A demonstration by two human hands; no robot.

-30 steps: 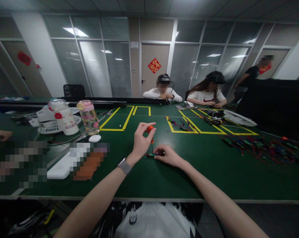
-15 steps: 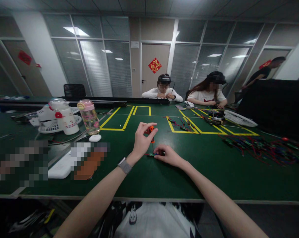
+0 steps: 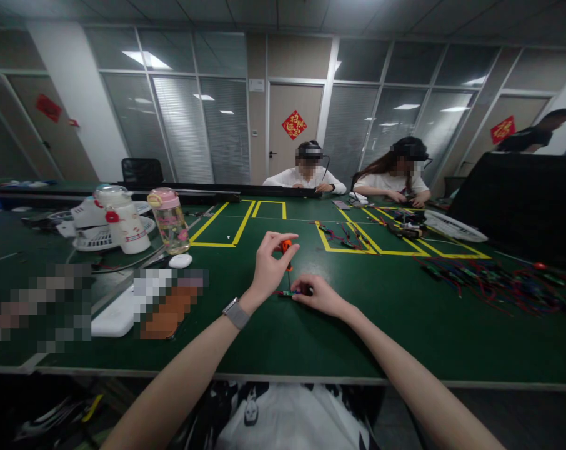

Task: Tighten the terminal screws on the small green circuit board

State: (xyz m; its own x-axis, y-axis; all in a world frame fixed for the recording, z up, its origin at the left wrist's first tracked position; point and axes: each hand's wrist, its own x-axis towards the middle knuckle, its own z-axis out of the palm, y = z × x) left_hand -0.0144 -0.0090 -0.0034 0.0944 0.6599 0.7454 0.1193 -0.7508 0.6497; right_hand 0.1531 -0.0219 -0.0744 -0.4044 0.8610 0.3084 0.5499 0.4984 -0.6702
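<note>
Left hand (image 3: pixel 268 269) pinches the small orange-handled screwdriver (image 3: pixel 286 248) upright over a tiny green circuit board (image 3: pixel 288 292), which the right hand (image 3: pixel 321 296) fingertips pin down, largely hiding it.

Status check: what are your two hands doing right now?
Left hand grips screwdriver, upright. Right hand pins small board to table. Nothing between.

Screwdriver (image 3: pixel 286 247) upright over small board (image 3: pixel 290 292) at tabletop (image 3: pixel 283 337) centre; left hand (image 3: pixel 267 270) left of it, right hand (image 3: pixel 321 295) right. Bottles (image 3: pixel 169 220) far left, wire pile (image 3: pixel 498 281) far right, two people behind.
</note>
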